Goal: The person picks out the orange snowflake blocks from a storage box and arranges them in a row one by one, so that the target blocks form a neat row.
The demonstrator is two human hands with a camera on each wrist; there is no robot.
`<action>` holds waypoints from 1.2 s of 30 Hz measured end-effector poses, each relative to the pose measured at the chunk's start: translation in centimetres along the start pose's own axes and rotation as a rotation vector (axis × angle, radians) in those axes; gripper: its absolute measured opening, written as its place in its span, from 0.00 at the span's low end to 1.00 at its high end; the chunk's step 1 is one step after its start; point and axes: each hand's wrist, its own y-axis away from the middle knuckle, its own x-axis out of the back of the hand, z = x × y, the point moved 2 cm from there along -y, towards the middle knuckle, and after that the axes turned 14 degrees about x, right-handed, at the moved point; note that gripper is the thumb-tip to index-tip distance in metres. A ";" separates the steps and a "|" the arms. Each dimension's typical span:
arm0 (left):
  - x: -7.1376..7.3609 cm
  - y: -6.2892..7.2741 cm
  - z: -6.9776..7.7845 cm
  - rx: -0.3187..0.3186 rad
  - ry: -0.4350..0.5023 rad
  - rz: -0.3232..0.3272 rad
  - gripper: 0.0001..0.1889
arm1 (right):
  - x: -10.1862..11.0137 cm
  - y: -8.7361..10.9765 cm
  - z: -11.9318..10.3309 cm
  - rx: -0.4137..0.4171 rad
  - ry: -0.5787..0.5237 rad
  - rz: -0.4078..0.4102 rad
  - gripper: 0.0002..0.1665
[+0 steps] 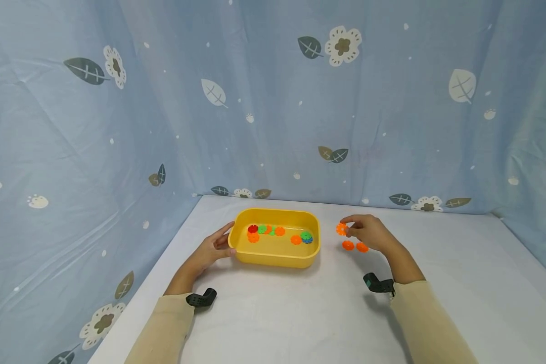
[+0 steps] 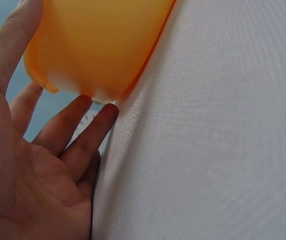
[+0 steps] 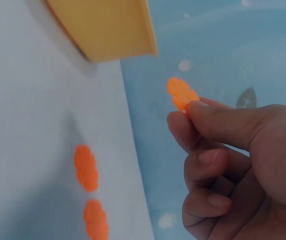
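A yellow plastic bin [image 1: 273, 260] stands on the white table and holds several small notched discs in red, orange, green and blue. My left hand [image 1: 211, 250] grips its left end, thumb at the front corner and fingers against the end wall, as the left wrist view also shows [image 2: 58, 165]. To the right of the bin, my right hand [image 1: 368, 232] pinches an orange notched disc [image 3: 178, 92] between thumb and index finger, raised above the table. Below that hand lie two more orange discs, one on the left [image 1: 348, 245] and one on the right [image 1: 362, 247].
A white cloth [image 1: 277, 313] covers the table. Behind it and along the left hangs a blue curtain [image 1: 273, 126] printed with leaves and flowers. Each wrist carries a black camera mount, one on the left [image 1: 201, 298] and one on the right [image 1: 378, 284].
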 end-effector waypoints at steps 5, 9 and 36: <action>0.1 0.1 0.0 0.010 0.004 -0.004 0.46 | 0.3 1.0 0.9 -0.016 0.004 0.006 0.21; 0.2 0.1 0.0 0.012 0.012 -0.018 0.45 | 0.7 1.9 1.6 -0.001 0.003 0.017 0.21; 0.1 -0.1 0.1 0.021 -0.007 -0.015 0.45 | 2.5 5.3 5.7 -0.071 0.060 0.035 0.21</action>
